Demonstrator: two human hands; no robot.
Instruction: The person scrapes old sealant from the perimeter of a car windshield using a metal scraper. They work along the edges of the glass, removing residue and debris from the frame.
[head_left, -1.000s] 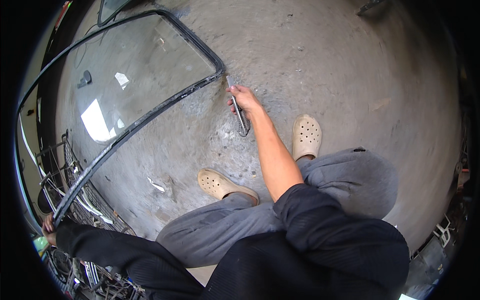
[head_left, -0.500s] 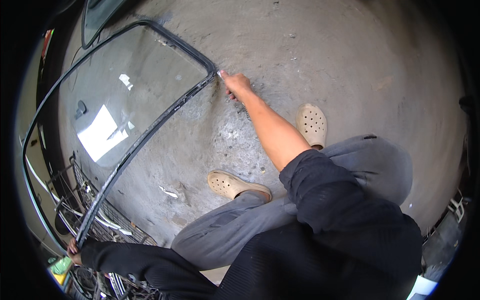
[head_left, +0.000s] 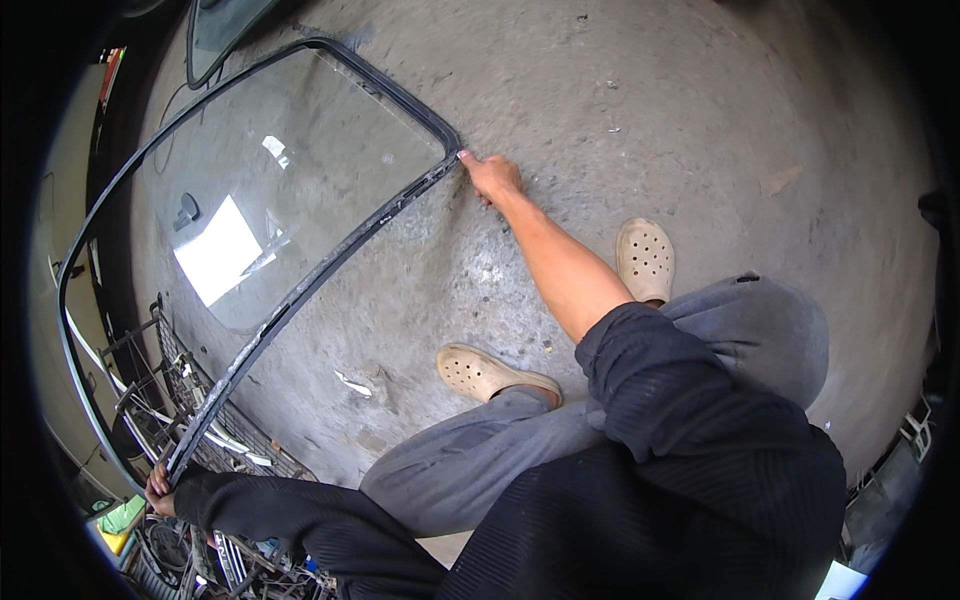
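Note:
A large windshield (head_left: 330,150) with a black rubber seal round its edge stretches across the left half of the view. Sunlit patches reflect on its glass, and a small dark mirror mount (head_left: 187,210) shows on it. My right hand (head_left: 495,180) is closed at the windshield's upper right corner, thumb against the rubber seal; its curled fingers are partly hidden. At the lower left corner, the fingers of my left hand (head_left: 160,490) wrap round the edge. The near side of the seal runs between the two hands and looks dusty and worn.
Another dark-edged glass pane (head_left: 215,45) stands at the top left. Below the windshield's near corner lie a wire rack (head_left: 180,360) and a heap of metal parts (head_left: 235,555). My feet, in beige clogs (head_left: 490,375), stand on the concrete floor (head_left: 720,130). A white scrap (head_left: 352,385) lies close by.
The whole scene has shifted slightly to the right in the view. Both hands keep their places at the windshield's two corners.

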